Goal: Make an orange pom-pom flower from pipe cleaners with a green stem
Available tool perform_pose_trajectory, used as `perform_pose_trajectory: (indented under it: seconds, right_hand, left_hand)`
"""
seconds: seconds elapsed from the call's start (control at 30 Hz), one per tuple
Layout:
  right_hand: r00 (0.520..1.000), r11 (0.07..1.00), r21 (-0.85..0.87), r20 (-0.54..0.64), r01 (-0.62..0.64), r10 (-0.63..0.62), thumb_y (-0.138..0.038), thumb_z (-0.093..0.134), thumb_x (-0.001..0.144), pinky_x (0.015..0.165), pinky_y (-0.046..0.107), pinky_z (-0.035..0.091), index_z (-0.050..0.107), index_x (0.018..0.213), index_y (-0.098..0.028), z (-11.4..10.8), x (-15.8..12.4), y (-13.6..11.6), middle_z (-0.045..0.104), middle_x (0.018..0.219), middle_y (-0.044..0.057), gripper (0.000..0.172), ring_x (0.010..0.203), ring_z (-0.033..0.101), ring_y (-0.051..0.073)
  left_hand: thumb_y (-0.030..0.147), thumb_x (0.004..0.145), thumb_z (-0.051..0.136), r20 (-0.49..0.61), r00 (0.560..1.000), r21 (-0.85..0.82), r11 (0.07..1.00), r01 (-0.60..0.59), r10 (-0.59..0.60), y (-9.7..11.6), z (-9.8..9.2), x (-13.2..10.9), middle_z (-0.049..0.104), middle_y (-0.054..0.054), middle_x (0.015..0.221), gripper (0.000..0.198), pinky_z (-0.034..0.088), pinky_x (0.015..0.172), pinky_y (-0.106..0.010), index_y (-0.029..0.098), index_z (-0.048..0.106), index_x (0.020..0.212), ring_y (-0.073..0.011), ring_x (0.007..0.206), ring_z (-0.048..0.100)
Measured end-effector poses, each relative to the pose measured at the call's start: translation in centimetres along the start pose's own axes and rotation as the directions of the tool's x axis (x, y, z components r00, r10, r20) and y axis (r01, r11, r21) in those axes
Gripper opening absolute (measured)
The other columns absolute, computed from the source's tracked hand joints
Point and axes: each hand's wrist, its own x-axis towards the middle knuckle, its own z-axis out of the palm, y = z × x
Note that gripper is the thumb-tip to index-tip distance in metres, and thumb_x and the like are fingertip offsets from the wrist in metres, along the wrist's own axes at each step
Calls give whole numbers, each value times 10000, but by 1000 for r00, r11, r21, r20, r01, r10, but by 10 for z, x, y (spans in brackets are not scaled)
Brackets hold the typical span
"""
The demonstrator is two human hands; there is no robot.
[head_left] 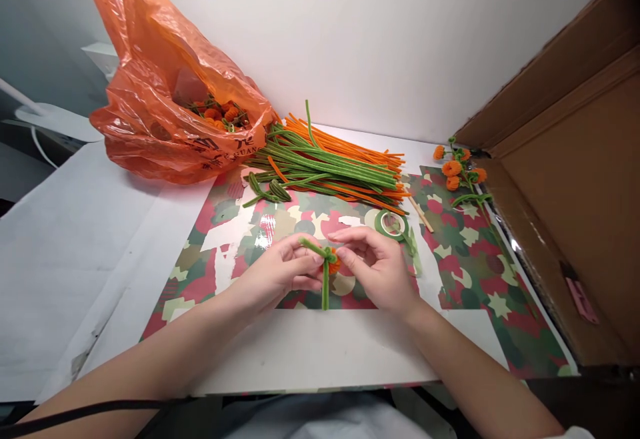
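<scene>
Left hand (280, 269) pinched, thumb against fingers, on a small fuzzy orange flower (335, 265) with green pipe-cleaner strips sticking out. Right hand (383, 271) half curled, thumb tip at the flower's edge; can't tell if it grips. Relative to the flower: green ring-shaped tape roll (381, 227) beyond, to the right; straight fuzzy stems (340, 164), green and orange, piled farther behind; glossy crinkled plastic bag (150, 109) back left.
</scene>
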Motion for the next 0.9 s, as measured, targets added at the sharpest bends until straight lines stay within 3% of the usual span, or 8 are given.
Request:
perform_pose_trajectory:
  seconds: [0.07,0.13,0.27,0.4,0.63,0.9]
  right_hand:
    - [969,960,-150,-31,236,-243,-134,602,823,784,353,549,653,926,-221,-1,1,0,693,964,61,144,908,658,193]
    - [896,855,-289,18,430,-444,-118,635,790,778,364,532,653,905,-220,1,1,2,669,910,58,154,863,636,190]
    - [817,741,-396,42,543,-576,-201,710,783,675,336,507,650,894,-218,8,-1,5,629,827,46,127,744,587,171]
    - [789,732,-392,-23,558,-614,-226,684,821,627,322,477,650,889,-200,14,-3,6,625,789,48,80,685,562,161]
    - [818,782,-302,-13,545,-575,-254,596,895,620,327,452,666,889,-196,11,-1,8,620,746,42,91,668,542,161]
    - [910,887,-213,25,409,-413,-217,589,896,640,307,457,664,785,-188,7,1,6,609,722,29,138,687,560,155]
  left_hand:
    - [284,746,761,-42,999,-91,996,-21,17,0,0,1,630,20,787,223,552,638,-181,183,602,865,-78,685,621]
    - [289,733,776,-63,998,-150,988,-41,32,0,1,0,634,16,822,234,556,645,-175,185,625,878,-77,707,621]
    - [297,755,764,-18,995,-185,978,-101,99,-3,2,-2,629,15,816,231,559,609,-198,210,644,933,-91,688,614]
    - [272,780,747,-34,987,-160,974,-160,156,-5,3,-3,639,8,831,217,565,638,-223,223,660,972,-108,711,625]
    - [308,757,769,-48,987,-131,979,-156,151,-8,2,-1,660,14,831,194,577,734,-222,221,701,916,-109,764,649]
    - [294,723,795,-57,986,-95,982,-163,158,-10,3,0,656,10,817,228,580,719,-206,204,712,915,-108,752,659]
